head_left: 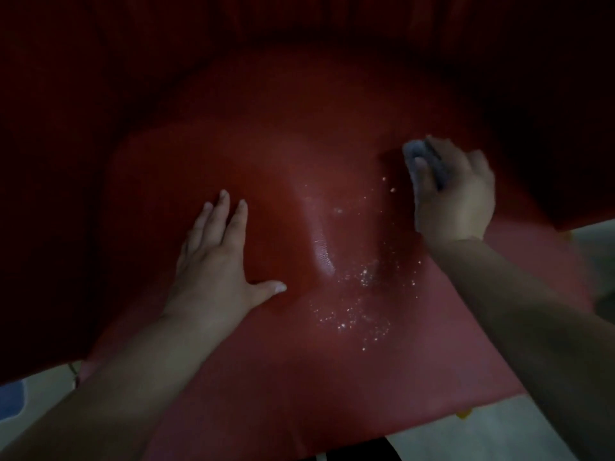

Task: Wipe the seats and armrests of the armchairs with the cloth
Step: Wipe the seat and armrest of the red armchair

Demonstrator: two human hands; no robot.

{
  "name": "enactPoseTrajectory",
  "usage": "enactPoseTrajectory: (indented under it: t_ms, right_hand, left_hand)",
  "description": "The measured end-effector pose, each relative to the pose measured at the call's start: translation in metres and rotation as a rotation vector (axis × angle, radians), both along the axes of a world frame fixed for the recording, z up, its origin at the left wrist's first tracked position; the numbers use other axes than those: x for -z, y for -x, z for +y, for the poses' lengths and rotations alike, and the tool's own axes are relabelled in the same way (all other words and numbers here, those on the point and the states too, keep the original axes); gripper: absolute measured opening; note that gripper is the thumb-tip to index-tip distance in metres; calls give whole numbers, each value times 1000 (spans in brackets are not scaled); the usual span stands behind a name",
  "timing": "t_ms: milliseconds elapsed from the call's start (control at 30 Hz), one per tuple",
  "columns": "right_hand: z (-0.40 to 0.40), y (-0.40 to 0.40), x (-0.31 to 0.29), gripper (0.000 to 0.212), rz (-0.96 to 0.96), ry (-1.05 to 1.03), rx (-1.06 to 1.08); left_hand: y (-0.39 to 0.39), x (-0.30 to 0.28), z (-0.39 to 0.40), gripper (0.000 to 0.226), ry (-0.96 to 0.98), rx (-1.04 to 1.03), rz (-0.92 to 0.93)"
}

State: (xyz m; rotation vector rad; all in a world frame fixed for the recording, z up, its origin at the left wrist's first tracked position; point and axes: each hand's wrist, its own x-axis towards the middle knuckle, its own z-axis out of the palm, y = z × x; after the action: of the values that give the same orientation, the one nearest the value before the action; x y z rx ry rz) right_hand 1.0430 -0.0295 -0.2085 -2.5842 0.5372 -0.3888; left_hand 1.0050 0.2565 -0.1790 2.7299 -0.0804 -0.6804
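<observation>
A red leather armchair seat (286, 201) fills the view in dim light. White crumbs (359, 294) lie scattered over its middle and front right. My left hand (216, 264) presses flat on the seat's left side, fingers straight and thumb spread. My right hand (456, 191) grips a grey cloth (416, 154) against the seat's back right part, beyond the crumbs. Most of the cloth is hidden under my fingers.
The dark red backrest (299, 44) rises behind the seat, and armrests (50, 194) stand on both sides in shadow. Pale floor (46, 387) shows past the seat's front corners, with a blue object (13, 394) at the lower left.
</observation>
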Motion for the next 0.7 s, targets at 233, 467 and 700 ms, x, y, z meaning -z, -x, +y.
enactPoseTrajectory:
  t_ms: [233, 467, 700]
  right_hand:
    - [69, -1, 10, 30, 172, -55, -399]
    - [-11, -19, 1, 32, 30, 49, -28]
    - [66, 10, 2, 29, 161, -23, -334]
  left_hand:
    - [-28, 6, -9, 126, -44, 9, -19]
    - [-44, 11, 6, 127, -72, 1, -31]
    - [-41, 16, 5, 128, -77, 4, -39]
